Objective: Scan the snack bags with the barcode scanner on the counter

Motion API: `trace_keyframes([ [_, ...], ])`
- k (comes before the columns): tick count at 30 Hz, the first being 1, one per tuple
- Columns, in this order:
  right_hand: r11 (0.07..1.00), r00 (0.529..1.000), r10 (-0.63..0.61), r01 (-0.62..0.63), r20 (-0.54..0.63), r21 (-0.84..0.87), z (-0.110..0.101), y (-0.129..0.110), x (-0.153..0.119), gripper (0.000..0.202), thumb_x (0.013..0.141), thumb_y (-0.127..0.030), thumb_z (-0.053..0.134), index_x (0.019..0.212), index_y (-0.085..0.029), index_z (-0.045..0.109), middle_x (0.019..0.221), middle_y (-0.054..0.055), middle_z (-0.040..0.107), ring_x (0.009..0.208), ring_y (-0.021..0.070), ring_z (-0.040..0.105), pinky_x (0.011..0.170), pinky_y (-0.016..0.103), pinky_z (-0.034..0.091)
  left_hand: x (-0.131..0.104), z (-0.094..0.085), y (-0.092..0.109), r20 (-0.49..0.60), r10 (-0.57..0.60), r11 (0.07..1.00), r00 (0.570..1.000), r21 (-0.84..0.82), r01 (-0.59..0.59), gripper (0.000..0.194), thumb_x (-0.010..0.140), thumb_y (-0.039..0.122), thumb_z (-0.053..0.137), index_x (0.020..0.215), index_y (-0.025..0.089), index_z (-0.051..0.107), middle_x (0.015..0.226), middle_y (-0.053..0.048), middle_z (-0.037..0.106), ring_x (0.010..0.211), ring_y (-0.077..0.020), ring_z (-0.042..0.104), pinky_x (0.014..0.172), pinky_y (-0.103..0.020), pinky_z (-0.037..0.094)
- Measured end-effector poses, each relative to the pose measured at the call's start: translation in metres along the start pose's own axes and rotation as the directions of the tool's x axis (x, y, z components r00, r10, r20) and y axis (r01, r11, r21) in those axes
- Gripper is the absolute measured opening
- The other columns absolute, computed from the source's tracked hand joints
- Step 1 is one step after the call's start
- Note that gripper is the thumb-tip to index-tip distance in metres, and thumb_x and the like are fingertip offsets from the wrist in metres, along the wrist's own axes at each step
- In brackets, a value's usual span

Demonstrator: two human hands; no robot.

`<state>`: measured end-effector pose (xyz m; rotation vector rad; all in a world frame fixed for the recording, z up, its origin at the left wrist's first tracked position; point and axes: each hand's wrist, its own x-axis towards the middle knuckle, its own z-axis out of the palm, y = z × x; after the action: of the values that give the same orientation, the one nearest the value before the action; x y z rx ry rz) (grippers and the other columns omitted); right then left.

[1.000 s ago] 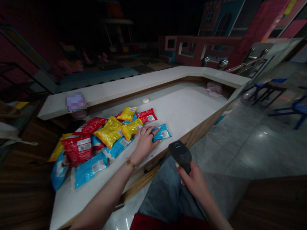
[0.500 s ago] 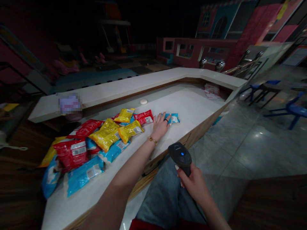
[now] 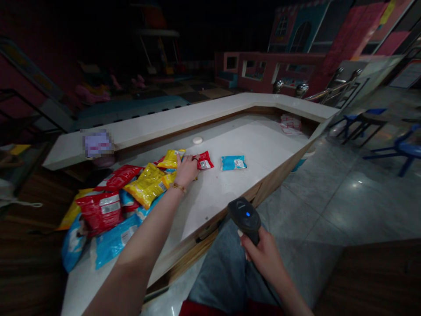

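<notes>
My left hand (image 3: 187, 170) reaches palm down over the right end of a pile of snack packets, fingers apart. Its fingertips touch or hover over a red packet (image 3: 205, 160) and a yellow packet (image 3: 171, 158); I cannot tell whether they press on either. Another yellow packet (image 3: 146, 184) lies just left of the wrist. Apart from the pile, one small blue packet (image 3: 233, 163) lies flat on the white counter (image 3: 259, 142). Held over my lap, my right hand (image 3: 263, 252) is wrapped round the handle of a black barcode scanner (image 3: 244, 214) with a lit blue light.
Red packets (image 3: 100, 210) and blue packets (image 3: 113, 241) fill the counter's left part. A round white object (image 3: 198, 140) sits near the raised ledge (image 3: 204, 105). A bundle in white and red wrapping (image 3: 290, 124) is at the far corner. Blue chairs (image 3: 406, 147) stand on the right.
My left hand has moved left from the small blue packet to the red and yellow packets, leaving the blue one on the counter. The scanner stays in my right hand, nearly still.
</notes>
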<state>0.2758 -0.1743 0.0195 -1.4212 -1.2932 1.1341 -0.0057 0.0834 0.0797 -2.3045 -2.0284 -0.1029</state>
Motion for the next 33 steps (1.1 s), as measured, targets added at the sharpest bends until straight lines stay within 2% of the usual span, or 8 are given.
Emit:
trace_keyframes([
  [7, 0.997, 0.998, -0.064, 0.063, -0.016, -0.04, -0.007, -0.007, -0.001, 0.03, 0.098, -0.056, 0.073, 0.086, -0.03, 0.067, 0.06, 0.0, 0.066, 0.049, 0.0237, 0.063, 0.048, 0.031, 0.048, -0.001, -0.004, 0.007, -0.162, -0.038, 0.994, 0.986, -0.11, 0.02, 0.056, 0.115, 0.023, 0.063, 0.169, 0.015, 0.074, 0.155, -0.025, 0.078, 0.157, -0.0448, 0.067, 0.154, -0.076, 0.021],
  [11, 0.995, 0.995, -0.088, 0.087, -0.038, -0.041, -0.007, -0.008, -0.002, 0.03, 0.1, -0.057, 0.072, 0.087, -0.03, 0.069, 0.059, -0.001, 0.066, 0.048, 0.0239, 0.062, 0.049, 0.032, 0.048, -0.024, 0.002, 0.016, -0.336, 0.012, 0.972, 0.942, -0.218, -0.09, 0.058, 0.117, 0.022, 0.062, 0.174, 0.023, 0.071, 0.166, -0.019, 0.074, 0.159, -0.0384, 0.067, 0.156, -0.07, 0.022],
  [13, 0.995, 0.994, -0.095, 0.093, -0.052, -0.043, -0.006, -0.007, -0.002, 0.03, 0.1, -0.057, 0.072, 0.086, -0.03, 0.068, 0.06, -0.001, 0.066, 0.049, 0.0239, 0.062, 0.049, 0.032, 0.048, -0.042, 0.01, 0.021, -0.366, 0.077, 0.96, 0.927, -0.223, -0.168, 0.058, 0.118, 0.022, 0.061, 0.176, 0.026, 0.07, 0.171, -0.017, 0.072, 0.161, -0.0373, 0.066, 0.156, -0.071, 0.023],
  [18, 0.994, 0.994, -0.097, 0.094, -0.054, -0.059, -0.006, -0.004, -0.002, 0.03, 0.101, -0.055, 0.072, 0.085, -0.03, 0.069, 0.058, -0.002, 0.064, 0.049, 0.0242, 0.063, 0.051, 0.032, 0.05, -0.082, 0.035, 0.025, -0.273, 0.27, 0.932, 0.923, -0.168, -0.322, 0.055, 0.119, 0.023, 0.063, 0.173, 0.028, 0.074, 0.17, -0.017, 0.074, 0.159, -0.0368, 0.069, 0.155, -0.073, 0.029],
  [21, 0.993, 0.994, -0.099, 0.095, -0.049, -0.07, -0.006, -0.004, -0.003, 0.032, 0.103, -0.056, 0.073, 0.085, -0.03, 0.07, 0.06, -0.001, 0.066, 0.051, 0.0244, 0.065, 0.053, 0.032, 0.052, -0.091, 0.038, 0.02, -0.223, 0.264, 0.943, 0.938, -0.147, -0.3, 0.052, 0.12, 0.022, 0.059, 0.17, 0.026, 0.076, 0.167, -0.018, 0.077, 0.156, -0.0367, 0.073, 0.154, -0.075, 0.031],
  [24, 0.995, 0.995, -0.087, 0.084, -0.047, -0.063, -0.006, -0.006, -0.002, 0.033, 0.103, -0.057, 0.072, 0.084, -0.03, 0.069, 0.06, -0.001, 0.066, 0.051, 0.0245, 0.066, 0.054, 0.032, 0.053, -0.095, 0.031, 0.017, -0.223, 0.218, 0.96, 0.95, -0.124, -0.25, 0.051, 0.122, 0.024, 0.058, 0.17, 0.025, 0.075, 0.169, -0.018, 0.076, 0.158, -0.0373, 0.072, 0.154, -0.075, 0.032],
  [28, 0.997, 0.998, -0.061, 0.059, -0.034, -0.056, -0.003, -0.01, 0.001, 0.032, 0.1, -0.058, 0.073, 0.086, -0.029, 0.069, 0.058, -0.001, 0.067, 0.051, 0.0249, 0.067, 0.054, 0.032, 0.053, -0.102, 0.025, 0.025, -0.204, 0.24, 0.959, 0.949, -0.098, -0.264, 0.052, 0.124, 0.025, 0.055, 0.172, 0.025, 0.074, 0.173, -0.017, 0.074, 0.16, -0.0352, 0.072, 0.156, -0.071, 0.03],
  [33, 1.0, 1.0, -0.022, 0.022, 0.011, -0.008, 0.003, -0.014, 0.004, 0.033, 0.099, -0.06, 0.076, 0.09, -0.03, 0.069, 0.061, 0.0, 0.07, 0.05, 0.0256, 0.072, 0.053, 0.032, 0.055, -0.109, 0.038, 0.041, -0.102, 0.326, 0.937, 0.94, -0.097, -0.336, 0.062, 0.122, 0.041, 0.066, 0.182, 0.024, 0.064, 0.191, -0.019, 0.057, 0.174, -0.0381, 0.062, 0.156, -0.069, 0.031],
])
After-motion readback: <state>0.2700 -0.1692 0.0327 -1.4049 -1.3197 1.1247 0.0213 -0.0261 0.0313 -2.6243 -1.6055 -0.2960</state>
